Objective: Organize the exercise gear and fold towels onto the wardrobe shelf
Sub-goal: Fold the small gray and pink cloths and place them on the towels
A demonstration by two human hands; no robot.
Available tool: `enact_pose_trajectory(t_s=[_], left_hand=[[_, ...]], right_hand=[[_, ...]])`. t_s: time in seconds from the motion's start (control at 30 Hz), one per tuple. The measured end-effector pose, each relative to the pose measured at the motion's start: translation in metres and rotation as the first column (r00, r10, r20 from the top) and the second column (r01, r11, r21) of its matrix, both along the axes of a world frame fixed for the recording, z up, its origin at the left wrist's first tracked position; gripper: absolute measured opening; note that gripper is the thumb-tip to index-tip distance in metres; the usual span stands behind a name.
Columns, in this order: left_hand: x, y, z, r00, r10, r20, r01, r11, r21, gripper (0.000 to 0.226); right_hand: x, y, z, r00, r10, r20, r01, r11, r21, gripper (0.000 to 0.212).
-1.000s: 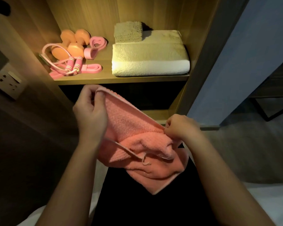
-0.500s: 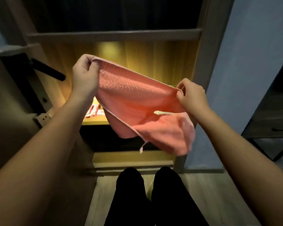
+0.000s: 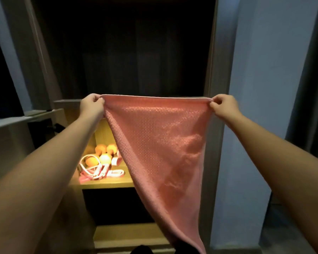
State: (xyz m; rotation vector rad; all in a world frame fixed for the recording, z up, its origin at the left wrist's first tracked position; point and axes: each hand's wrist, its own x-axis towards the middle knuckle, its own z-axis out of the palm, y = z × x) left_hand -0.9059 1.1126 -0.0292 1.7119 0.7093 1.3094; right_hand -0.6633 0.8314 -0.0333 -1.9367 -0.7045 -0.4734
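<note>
A pink towel (image 3: 160, 143) hangs spread out in front of the wardrobe, its top edge pulled taut. My left hand (image 3: 92, 105) pinches its left top corner and my right hand (image 3: 223, 105) pinches the right one, both arms stretched forward. The cloth narrows to a point near the floor. On the lit wooden shelf (image 3: 106, 184) behind it lie orange dumbbells (image 3: 101, 154) and a pink-and-white skipping rope (image 3: 95, 171) with a pink band (image 3: 117, 160). The towel hides the shelf's right half.
The wardrobe's dark upper compartment (image 3: 127, 52) opens above the shelf. Its right side panel (image 3: 215, 143) meets a pale blue wall (image 3: 255, 88). A grey ledge (image 3: 26, 118) juts out at the left. A lower wooden board (image 3: 127, 235) sits near the floor.
Both hands have risen and moved apart, stretching the bunched towel flat. The view has tilted up, and the towel now covers the folded towels seen on the shelf a second ago.
</note>
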Motion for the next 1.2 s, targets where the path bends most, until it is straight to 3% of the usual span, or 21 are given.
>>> enact_pose_trajectory(t_s=[0.13,0.37,0.5,0.7,0.83,1.07,1.2], left_hand=[[0.013,0.001,0.037,0.999,0.024,-0.042,-0.023,0.999,0.030,0.017],[0.024,0.011,0.090,1.000,0.027,-0.009,-0.026,0.996,0.088,0.021],[0.034,0.016,0.098,0.997,-0.049,0.061,0.046,0.998,0.053,0.020],[0.035,0.020,0.097,0.977,-0.197,0.085,0.199,0.980,-0.018,0.021],[0.024,0.013,0.090,0.965,-0.241,0.106,0.250,0.964,-0.089,0.016],[-0.041,-0.024,0.018,0.920,-0.384,0.083,0.392,0.897,-0.204,0.021],[-0.096,-0.059,-0.036,0.824,-0.566,0.020,0.535,0.766,-0.357,0.030]], right_hand=[[0.008,0.005,0.045,0.994,0.070,-0.085,-0.051,0.977,0.206,0.011],[0.021,0.010,0.092,0.989,0.120,-0.082,-0.091,0.952,0.291,0.012],[0.032,0.017,0.096,0.972,0.187,-0.141,-0.126,0.926,0.355,0.022],[0.040,0.022,0.086,0.899,0.337,-0.278,-0.192,0.876,0.443,0.014],[0.024,0.014,0.083,0.854,0.432,-0.290,-0.273,0.846,0.458,0.019],[-0.035,-0.032,0.008,0.679,0.648,-0.347,-0.416,0.728,0.545,0.023],[-0.082,-0.067,-0.045,0.494,0.750,-0.439,-0.520,0.660,0.542,0.023]])
